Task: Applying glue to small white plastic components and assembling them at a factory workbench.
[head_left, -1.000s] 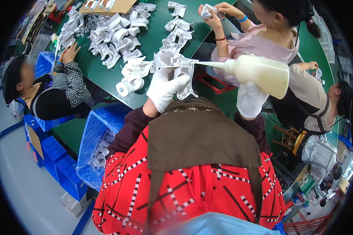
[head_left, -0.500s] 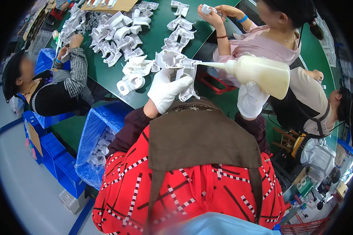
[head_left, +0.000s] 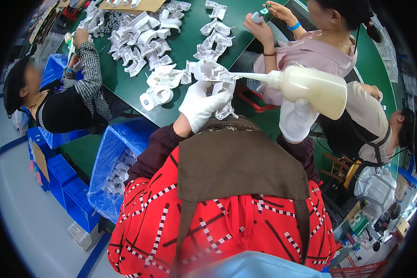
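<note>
Behind white part (head_left: 212,74), gloved left hand (head_left: 200,105) gripping it, palm hidden; right hand (head_left: 295,121) clutching squeeze bottle (head_left: 310,89), fingers unseen.

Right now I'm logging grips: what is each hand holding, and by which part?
The left hand grips a white plastic part from below. The right hand holds a cream squeeze bottle by its body, underneath.

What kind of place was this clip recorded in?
Most likely a factory assembly bench: a long green table strewn with many like white plastic parts, blue bins alongside, and gloved hands holding a part and a squeeze bottle.
</note>
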The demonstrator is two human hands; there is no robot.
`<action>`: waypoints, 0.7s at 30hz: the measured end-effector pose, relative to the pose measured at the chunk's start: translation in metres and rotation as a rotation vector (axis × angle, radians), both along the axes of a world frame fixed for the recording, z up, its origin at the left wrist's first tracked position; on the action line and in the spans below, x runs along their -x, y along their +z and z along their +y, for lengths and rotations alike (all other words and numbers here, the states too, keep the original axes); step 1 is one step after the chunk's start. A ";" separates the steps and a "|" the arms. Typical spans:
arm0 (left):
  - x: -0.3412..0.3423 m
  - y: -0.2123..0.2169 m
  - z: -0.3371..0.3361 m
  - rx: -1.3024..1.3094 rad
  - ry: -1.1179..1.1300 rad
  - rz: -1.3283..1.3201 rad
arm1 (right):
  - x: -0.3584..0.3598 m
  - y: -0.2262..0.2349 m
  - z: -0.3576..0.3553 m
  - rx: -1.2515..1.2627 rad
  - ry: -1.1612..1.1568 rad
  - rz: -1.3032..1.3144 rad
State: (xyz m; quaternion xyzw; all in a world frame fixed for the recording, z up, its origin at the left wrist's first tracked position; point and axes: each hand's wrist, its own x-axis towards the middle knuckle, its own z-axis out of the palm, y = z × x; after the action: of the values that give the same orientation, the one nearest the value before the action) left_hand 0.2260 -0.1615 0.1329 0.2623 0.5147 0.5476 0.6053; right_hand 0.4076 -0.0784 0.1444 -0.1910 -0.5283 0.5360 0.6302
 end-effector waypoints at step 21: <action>-0.004 0.001 0.000 0.038 -0.028 -0.076 | -0.002 -0.007 -0.001 0.014 0.082 -0.038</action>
State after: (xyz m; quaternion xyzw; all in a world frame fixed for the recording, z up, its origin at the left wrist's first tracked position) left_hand 0.2299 -0.1619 0.1336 0.2368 0.4980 0.5389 0.6368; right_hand 0.4095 -0.0794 0.1377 -0.1837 -0.5440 0.5613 0.5960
